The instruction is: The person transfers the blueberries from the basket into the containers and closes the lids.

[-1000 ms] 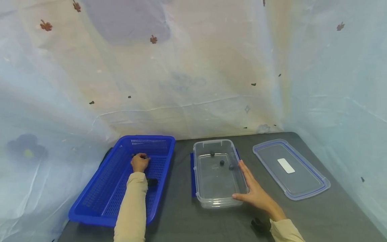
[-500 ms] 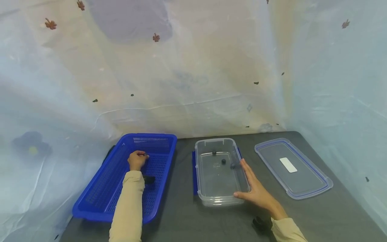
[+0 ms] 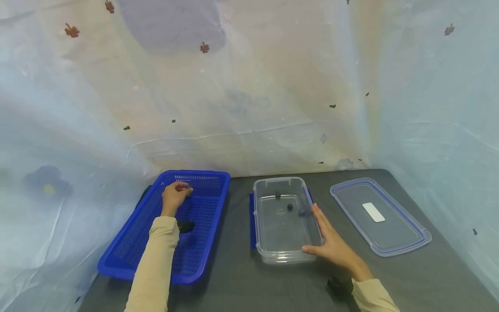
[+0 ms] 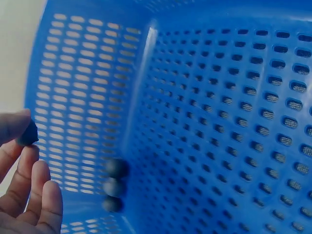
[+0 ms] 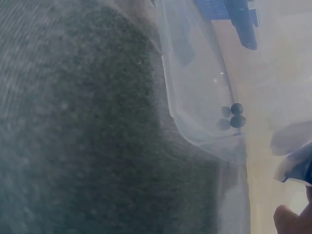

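Observation:
My left hand (image 3: pixel 174 197) is over the far part of a blue perforated basket (image 3: pixel 216 225), pinching a small dark ball (image 4: pixel 29 134) between thumb and fingertips. Three more dark balls (image 4: pixel 116 187) lie in the basket by its end wall in the left wrist view; the arm and hand hide part of that basket in the head view. My right hand (image 3: pixel 335 249) rests against a clear plastic container (image 3: pixel 282 238), straight fingers along its right side and thumb at its front edge. A few small dark balls (image 3: pixel 290 207) lie inside the container.
A clear lid (image 3: pixel 393 232) with a blue seal and a white label (image 3: pixel 373 212) lies on the grey table (image 3: pixel 234 277) at the right. Something blue (image 3: pixel 252 221) shows beneath the container. A patterned curtain (image 3: pixel 249 95) hangs behind and on both sides.
My left hand has risen from the basket floor and moved toward its far end, with a ball in its fingertips. The right hand keeps its place at the container; the view has shifted slightly.

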The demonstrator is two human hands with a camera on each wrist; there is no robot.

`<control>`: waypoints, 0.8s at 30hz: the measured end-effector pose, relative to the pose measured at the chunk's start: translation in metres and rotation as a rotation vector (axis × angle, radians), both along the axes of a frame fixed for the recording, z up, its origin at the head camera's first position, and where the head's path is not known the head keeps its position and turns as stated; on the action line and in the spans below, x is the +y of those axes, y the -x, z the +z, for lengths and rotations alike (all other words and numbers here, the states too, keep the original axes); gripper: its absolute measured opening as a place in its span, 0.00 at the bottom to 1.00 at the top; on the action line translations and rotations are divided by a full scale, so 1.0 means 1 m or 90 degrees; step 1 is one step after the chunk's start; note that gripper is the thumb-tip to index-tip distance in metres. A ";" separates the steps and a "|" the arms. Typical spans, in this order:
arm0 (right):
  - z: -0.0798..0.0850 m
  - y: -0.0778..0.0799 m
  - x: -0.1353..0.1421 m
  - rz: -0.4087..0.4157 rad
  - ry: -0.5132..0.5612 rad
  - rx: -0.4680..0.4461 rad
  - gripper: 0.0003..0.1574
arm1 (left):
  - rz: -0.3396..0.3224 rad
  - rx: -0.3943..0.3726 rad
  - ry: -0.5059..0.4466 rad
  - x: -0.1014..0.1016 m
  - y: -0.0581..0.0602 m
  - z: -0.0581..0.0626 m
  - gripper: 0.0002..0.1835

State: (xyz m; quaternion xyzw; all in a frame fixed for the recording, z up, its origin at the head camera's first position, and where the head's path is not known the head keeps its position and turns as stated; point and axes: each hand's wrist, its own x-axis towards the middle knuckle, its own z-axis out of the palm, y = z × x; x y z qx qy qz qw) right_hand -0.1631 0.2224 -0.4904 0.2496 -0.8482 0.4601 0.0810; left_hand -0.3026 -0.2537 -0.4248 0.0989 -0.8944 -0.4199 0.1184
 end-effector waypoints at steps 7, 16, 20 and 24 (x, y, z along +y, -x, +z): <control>0.010 0.001 0.002 -0.015 -0.036 -0.010 0.75 | -0.058 0.013 0.008 0.009 -0.005 0.015 0.19; 0.019 0.000 -0.005 -0.013 -0.070 -0.050 0.77 | -0.124 0.056 0.037 0.024 -0.016 0.029 0.18; 0.020 0.001 -0.005 -0.008 -0.081 -0.054 0.78 | -0.149 0.080 0.025 0.033 -0.018 0.038 0.16; 0.018 0.001 -0.004 -0.005 -0.080 -0.054 0.78 | -0.176 0.082 0.007 0.047 -0.020 0.048 0.16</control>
